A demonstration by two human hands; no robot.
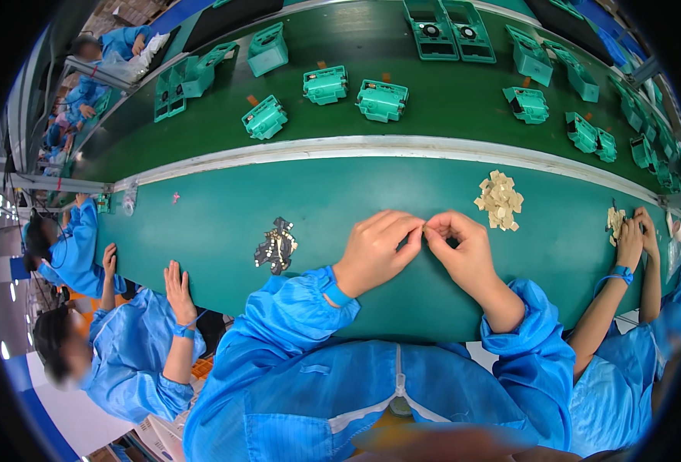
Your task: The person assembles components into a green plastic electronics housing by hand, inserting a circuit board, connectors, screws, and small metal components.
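My left hand (377,248) and my right hand (461,248) meet fingertip to fingertip over the green table (317,200). Between the pinched fingers sits a tiny pale piece (425,228), too small to make out clearly. A heap of small beige square pads (499,200) lies just beyond my right hand. To the left of my left hand rests a cluster of small dark parts (276,246). Blue sleeves cover both forearms.
Beyond a pale rail (371,148), a conveyor belt (448,85) carries several teal plastic housings (382,100). A person in blue at my left rests a hand (176,283) on the table. Another person's hands (634,235) work at the right, by more beige pads.
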